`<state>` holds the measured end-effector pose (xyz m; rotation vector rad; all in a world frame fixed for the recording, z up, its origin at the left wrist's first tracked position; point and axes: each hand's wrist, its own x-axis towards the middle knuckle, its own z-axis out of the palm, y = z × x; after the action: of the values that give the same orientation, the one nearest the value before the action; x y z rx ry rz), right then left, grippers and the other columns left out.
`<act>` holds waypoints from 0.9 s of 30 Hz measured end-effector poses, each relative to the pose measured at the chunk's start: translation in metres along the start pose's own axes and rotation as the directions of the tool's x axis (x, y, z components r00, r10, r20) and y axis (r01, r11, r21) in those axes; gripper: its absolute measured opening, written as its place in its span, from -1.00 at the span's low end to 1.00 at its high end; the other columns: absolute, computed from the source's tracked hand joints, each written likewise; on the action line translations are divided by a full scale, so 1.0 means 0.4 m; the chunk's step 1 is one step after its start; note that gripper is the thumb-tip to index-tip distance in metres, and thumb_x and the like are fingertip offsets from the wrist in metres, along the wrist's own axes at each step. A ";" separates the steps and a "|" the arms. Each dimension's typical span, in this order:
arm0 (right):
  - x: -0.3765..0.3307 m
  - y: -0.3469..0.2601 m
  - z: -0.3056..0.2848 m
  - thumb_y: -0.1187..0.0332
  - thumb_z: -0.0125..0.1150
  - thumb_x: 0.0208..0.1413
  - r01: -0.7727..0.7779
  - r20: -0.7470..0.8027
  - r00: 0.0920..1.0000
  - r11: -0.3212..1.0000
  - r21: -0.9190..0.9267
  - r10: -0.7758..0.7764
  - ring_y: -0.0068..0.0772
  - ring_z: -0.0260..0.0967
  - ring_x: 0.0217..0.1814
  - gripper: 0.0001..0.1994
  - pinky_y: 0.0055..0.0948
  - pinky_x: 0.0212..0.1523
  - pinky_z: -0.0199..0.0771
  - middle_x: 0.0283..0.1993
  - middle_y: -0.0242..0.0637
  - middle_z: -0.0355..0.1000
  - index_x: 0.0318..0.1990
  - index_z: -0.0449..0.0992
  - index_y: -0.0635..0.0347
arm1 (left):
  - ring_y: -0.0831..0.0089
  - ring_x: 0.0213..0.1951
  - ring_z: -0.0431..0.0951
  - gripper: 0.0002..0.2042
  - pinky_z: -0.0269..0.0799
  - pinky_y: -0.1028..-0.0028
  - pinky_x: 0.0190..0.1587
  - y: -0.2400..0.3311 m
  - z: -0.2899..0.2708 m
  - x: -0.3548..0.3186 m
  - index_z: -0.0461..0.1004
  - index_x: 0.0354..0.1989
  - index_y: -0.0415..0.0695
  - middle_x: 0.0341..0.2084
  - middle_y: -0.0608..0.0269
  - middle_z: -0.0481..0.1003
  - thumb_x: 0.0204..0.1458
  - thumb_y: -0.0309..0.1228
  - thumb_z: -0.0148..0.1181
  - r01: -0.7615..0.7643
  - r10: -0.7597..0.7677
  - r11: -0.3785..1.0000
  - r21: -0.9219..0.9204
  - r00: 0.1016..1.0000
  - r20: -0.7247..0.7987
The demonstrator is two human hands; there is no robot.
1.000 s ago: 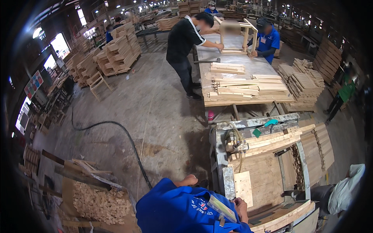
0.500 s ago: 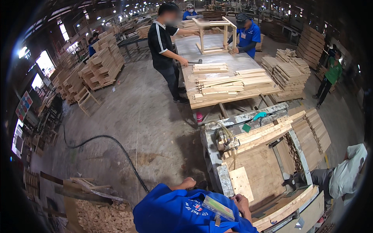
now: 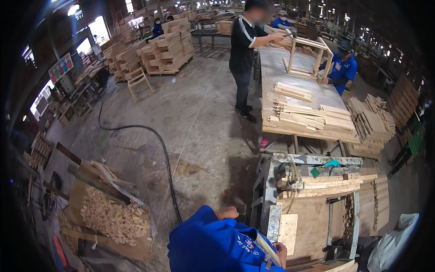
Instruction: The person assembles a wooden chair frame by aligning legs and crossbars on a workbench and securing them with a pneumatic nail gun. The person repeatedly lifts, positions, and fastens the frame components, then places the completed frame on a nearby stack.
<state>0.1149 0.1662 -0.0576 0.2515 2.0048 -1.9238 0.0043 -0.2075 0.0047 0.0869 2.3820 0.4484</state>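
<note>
My left hand (image 3: 227, 212) is held out in front of my blue shirt, over the floor left of a metal press frame (image 3: 273, 220). Its fingers look curled in, and nothing shows in them. Low beside the frame is my right hand (image 3: 281, 252), close to a pale drilled board (image 3: 288, 232). The fingers there are bent and partly hidden by my shirt and badge, so a grip cannot be made out. Long wooden strips (image 3: 322, 185) lie across the far part of the frame, near a teal air-gun-like tool (image 3: 332, 163) and a small green piece.
Beyond the frame stands a worktable (image 3: 281, 127) with wooden slats, where two people handle a chair frame (image 3: 312, 59). A black hose (image 3: 163, 145) crosses the floor. A bin of wood offcuts (image 3: 113, 217) is at left. Another person (image 3: 394, 245) is at lower right.
The view has swung left, so the table and press frame appear further right. At the table, the person in black now reaches toward the chair frame; the hammer seen earlier is out of sight.
</note>
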 end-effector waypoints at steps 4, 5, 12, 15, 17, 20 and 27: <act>0.011 0.011 -0.001 0.43 0.40 0.23 -0.052 -0.024 0.998 0.998 -0.030 0.051 -0.54 0.54 -0.30 -0.84 -0.48 -0.18 0.58 -0.30 -0.23 0.62 -0.24 0.56 0.37 | 0.00 0.03 0.64 -0.71 0.57 0.21 0.10 0.000 0.006 -0.008 0.71 -0.10 -0.04 -0.11 0.04 0.66 0.11 -0.29 0.12 0.204 -0.200 0.951 -0.232 0.979 0.043; 0.016 0.016 -0.002 0.44 0.40 0.23 -0.050 -0.018 0.999 0.998 -0.038 0.049 -0.54 0.54 -0.30 -0.84 -0.48 -0.18 0.58 -0.30 -0.23 0.62 -0.24 0.56 0.37 | 0.01 0.01 0.65 -0.72 0.58 0.20 0.07 -0.018 0.017 -0.014 0.72 -0.13 -0.04 -0.15 0.02 0.66 0.12 -0.28 0.11 0.113 -0.109 0.986 -0.127 0.993 0.035; -0.001 0.004 0.031 0.45 0.31 0.28 -0.009 -0.043 0.999 0.998 -0.060 0.006 -0.55 0.51 -0.32 -0.88 -0.49 -0.21 0.55 -0.32 -0.28 0.60 -0.23 0.58 0.35 | 0.11 -0.17 0.68 -0.70 0.50 0.14 -0.20 -0.120 0.042 -0.026 0.69 -0.37 -0.05 -0.33 -0.02 0.63 0.13 -0.13 0.13 -0.523 0.439 0.721 -0.454 0.852 -0.284; -0.038 -0.100 0.049 0.38 0.27 0.31 -0.170 -0.129 0.980 0.970 -0.176 0.149 -0.54 0.52 -0.28 -0.86 -0.48 -0.18 0.54 -0.29 -0.27 0.62 -0.22 0.59 0.29 | 0.04 -0.20 0.67 -0.68 0.50 0.13 -0.19 -0.077 0.045 0.023 0.69 -0.39 -0.08 -0.31 -0.05 0.64 0.07 -0.09 0.16 -0.065 0.085 0.830 -0.554 0.996 0.011; -0.042 -0.134 0.054 0.31 0.30 0.30 -0.196 -0.135 0.976 0.955 -0.222 0.168 -0.54 0.54 -0.26 -0.83 -0.45 -0.17 0.55 -0.30 -0.28 0.64 -0.22 0.61 0.25 | 0.00 -0.18 0.68 -0.66 0.52 0.12 -0.14 -0.030 0.034 0.041 0.69 -0.39 -0.11 -0.32 -0.09 0.65 -0.01 -0.10 0.14 0.033 -0.018 0.947 -0.318 0.999 0.052; -0.041 -0.144 0.058 0.37 0.32 0.29 -0.210 -0.153 0.973 0.941 -0.267 0.174 -0.56 0.52 -0.25 -0.86 -0.44 -0.16 0.57 -0.30 -0.34 0.62 -0.22 0.62 0.28 | -0.02 -0.16 0.68 -0.64 0.53 0.13 -0.11 -0.014 0.030 0.055 0.70 -0.38 -0.13 -0.34 -0.06 0.67 -0.06 -0.11 0.11 0.195 -0.177 0.917 -0.347 0.981 0.084; -0.054 -0.149 0.073 0.18 0.32 0.22 -0.208 -0.186 0.969 0.946 -0.250 0.164 -0.47 0.59 -0.28 -0.75 -0.38 -0.17 0.56 -0.32 -0.29 0.66 -0.25 0.65 0.19 | 0.01 -0.20 0.69 -0.63 0.55 0.17 -0.15 -0.012 0.027 0.062 0.70 -0.41 -0.13 -0.38 -0.06 0.66 -0.05 -0.09 0.12 0.098 -0.087 0.955 -0.281 0.995 0.052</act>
<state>0.1171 0.1360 0.0054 0.5221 2.2285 -1.5399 -0.0070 -0.2042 -0.0203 -0.1444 2.2476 0.7307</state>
